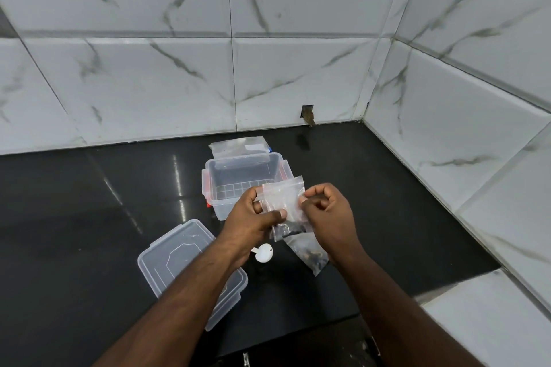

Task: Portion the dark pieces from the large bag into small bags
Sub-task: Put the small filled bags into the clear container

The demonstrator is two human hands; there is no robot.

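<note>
Countertop (89,217) is dark & glossy; clear tub (243,179) sits open w/ lid (179,259) off beside it. Large bag (310,253) lies under right wrist. Left hand (253,217) & right hand (328,211), fingers pinched on small bag (283,202), dark pieces (290,228) at bottom. Best: press zip flat end to end, bag upright.

Two hands: left hand (252,211), right hand (326,211). One small bag (283,197) held between both, few dark pieces (290,228) at its bottom, number untellable. One large bag (310,253) on surface (74,202), dark pieces inside, uncountable. One clear box (243,176), open. One clear lid (179,256), loose near front edge. One white scoop (264,253). One stack of empty bags (238,144) behind box, number in stack unclear.
</note>
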